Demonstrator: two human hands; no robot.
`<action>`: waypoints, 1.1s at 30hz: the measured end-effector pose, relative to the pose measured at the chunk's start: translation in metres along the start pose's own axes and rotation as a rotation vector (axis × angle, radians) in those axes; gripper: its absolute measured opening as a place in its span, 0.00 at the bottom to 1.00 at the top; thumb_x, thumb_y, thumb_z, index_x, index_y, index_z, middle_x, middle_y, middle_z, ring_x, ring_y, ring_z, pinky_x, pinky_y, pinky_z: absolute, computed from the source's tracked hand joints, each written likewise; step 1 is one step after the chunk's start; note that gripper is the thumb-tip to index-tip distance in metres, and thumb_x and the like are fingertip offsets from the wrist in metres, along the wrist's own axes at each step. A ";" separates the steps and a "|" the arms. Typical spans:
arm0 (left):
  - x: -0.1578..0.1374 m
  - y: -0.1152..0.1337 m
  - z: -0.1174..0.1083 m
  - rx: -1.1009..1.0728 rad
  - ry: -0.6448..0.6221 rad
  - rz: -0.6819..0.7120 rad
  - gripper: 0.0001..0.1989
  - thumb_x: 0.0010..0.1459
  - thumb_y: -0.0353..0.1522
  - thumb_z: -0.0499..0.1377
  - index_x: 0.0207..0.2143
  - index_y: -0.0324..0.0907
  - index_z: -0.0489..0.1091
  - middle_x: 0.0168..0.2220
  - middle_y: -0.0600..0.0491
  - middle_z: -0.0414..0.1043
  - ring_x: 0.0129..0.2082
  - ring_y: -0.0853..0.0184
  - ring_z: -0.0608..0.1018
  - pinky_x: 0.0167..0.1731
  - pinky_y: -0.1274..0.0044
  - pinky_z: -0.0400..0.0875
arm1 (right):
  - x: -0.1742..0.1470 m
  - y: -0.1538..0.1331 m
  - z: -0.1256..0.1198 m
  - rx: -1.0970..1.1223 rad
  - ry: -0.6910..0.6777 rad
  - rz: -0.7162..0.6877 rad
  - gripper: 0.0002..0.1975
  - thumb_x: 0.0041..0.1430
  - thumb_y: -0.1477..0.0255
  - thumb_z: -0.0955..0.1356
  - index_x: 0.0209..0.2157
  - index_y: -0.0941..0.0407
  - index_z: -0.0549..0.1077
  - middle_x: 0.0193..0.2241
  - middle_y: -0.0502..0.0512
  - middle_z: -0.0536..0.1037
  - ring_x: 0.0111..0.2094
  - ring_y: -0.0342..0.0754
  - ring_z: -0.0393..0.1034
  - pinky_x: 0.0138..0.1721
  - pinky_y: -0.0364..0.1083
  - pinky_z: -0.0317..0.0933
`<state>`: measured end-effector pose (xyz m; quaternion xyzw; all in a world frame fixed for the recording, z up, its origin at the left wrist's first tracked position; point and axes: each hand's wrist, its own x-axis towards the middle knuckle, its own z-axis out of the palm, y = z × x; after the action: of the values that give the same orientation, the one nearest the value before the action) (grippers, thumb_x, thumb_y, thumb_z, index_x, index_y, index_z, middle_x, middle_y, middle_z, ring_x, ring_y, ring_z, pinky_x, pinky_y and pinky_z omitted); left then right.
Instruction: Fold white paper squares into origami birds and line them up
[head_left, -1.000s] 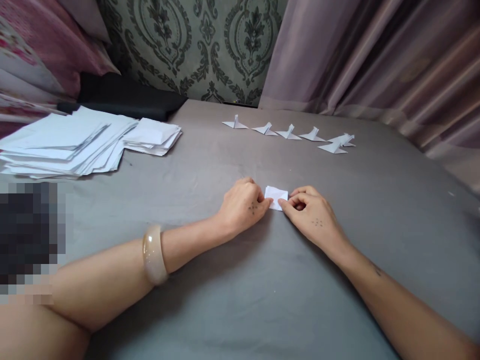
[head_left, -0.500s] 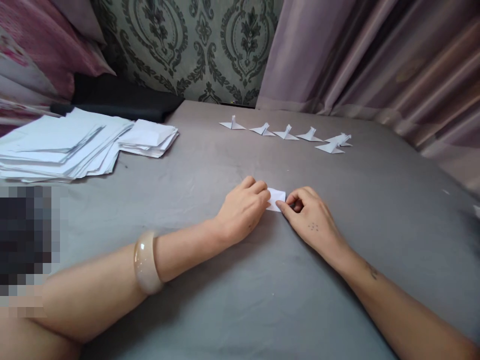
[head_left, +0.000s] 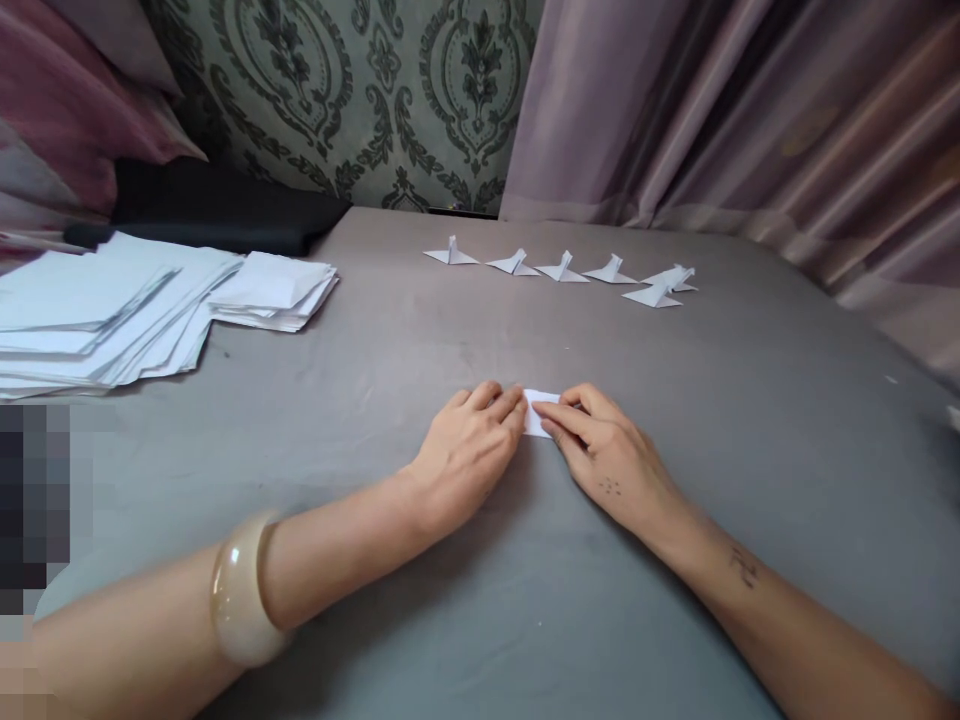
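- Left hand (head_left: 471,440): fingers together over the left side of the small white paper (head_left: 541,397); grip hidden.
- Between the hands, on grey cloth (head_left: 585,640), the paper is apparently being creased; the next move calls for aligned edges.
- Right hand (head_left: 611,450): thumb and forefinger narrowly spaced; pinching unclear.

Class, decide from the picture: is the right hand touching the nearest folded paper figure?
Apart. The head view shows a plain stretch of grey cloth between the right hand and the nearest folded paper figure.

Light: soft, subdued, even. Shadow: diffuse, on grey cloth (head_left: 465,640) below left forearm (head_left: 337,555). Glare: small highlight on bangle (head_left: 244,600). Defects: pixelated block (head_left: 34,490), lower left; right edge stretched and blurred
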<state>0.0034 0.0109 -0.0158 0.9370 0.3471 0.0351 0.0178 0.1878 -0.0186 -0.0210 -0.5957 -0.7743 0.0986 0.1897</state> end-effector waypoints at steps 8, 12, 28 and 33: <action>0.002 -0.002 -0.003 -0.003 0.024 -0.027 0.13 0.64 0.27 0.47 0.46 0.33 0.67 0.49 0.41 0.67 0.46 0.57 0.69 0.46 0.67 0.68 | 0.001 0.008 -0.001 -0.024 -0.007 0.178 0.18 0.61 0.62 0.64 0.52 0.48 0.71 0.40 0.53 0.72 0.32 0.46 0.69 0.32 0.46 0.63; 0.000 -0.006 0.001 -0.094 0.157 0.056 0.14 0.66 0.27 0.45 0.43 0.36 0.69 0.47 0.44 0.69 0.48 0.59 0.69 0.48 0.68 0.68 | 0.002 0.013 0.001 0.020 0.033 0.205 0.18 0.60 0.63 0.64 0.51 0.53 0.71 0.41 0.55 0.73 0.33 0.47 0.69 0.36 0.48 0.63; 0.000 -0.013 0.000 -0.039 0.181 0.145 0.14 0.67 0.29 0.46 0.38 0.36 0.71 0.39 0.44 0.71 0.41 0.62 0.72 0.40 0.71 0.69 | -0.010 0.007 -0.002 0.082 0.081 -0.002 0.19 0.55 0.76 0.64 0.49 0.52 0.70 0.48 0.56 0.70 0.33 0.45 0.68 0.36 0.45 0.64; -0.004 -0.015 0.000 -0.059 0.230 0.101 0.16 0.66 0.31 0.45 0.35 0.37 0.72 0.35 0.46 0.71 0.35 0.65 0.72 0.38 0.72 0.68 | -0.009 0.007 -0.002 0.006 0.086 -0.034 0.13 0.61 0.70 0.63 0.45 0.51 0.73 0.45 0.54 0.71 0.32 0.43 0.68 0.34 0.44 0.61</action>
<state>-0.0096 0.0193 -0.0165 0.9422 0.2980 0.1532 0.0037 0.1966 -0.0256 -0.0238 -0.5856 -0.7751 0.0719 0.2260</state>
